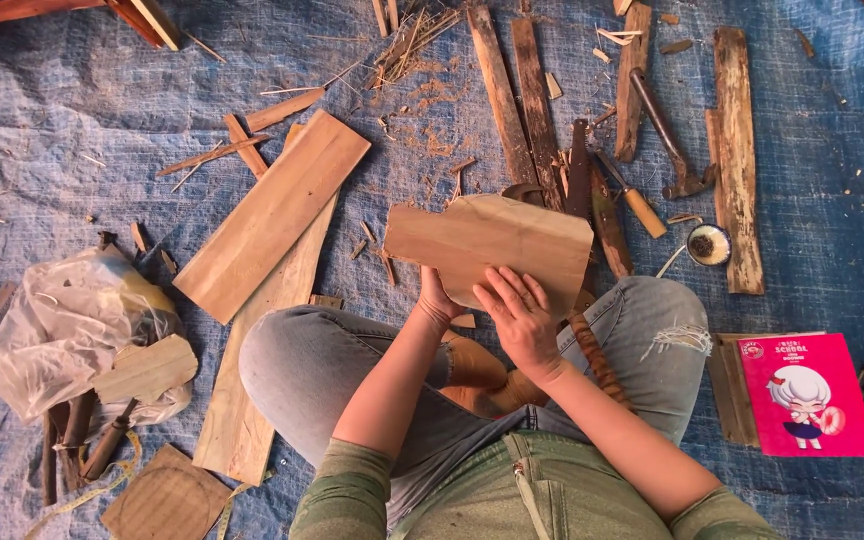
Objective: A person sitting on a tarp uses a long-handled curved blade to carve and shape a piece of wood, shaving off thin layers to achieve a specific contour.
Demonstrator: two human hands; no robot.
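Wooden cut-out panel [487,245] hides left hand [437,300] fingers gripping its edge; right hand [520,318] lies open on it.

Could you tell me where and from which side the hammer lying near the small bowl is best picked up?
Probably by the handle of the hammer, around its middle, from above. It lies flat on the tarp, handle running up-left from the head, with open space beside it. The head end sits close against a plank, and a chisel crowds the lower left.

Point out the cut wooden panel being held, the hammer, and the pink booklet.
cut wooden panel [487,240], head view, middle of its flat face
hammer [664,132], head view, mid-handle
pink booklet [804,395], head view, cover centre
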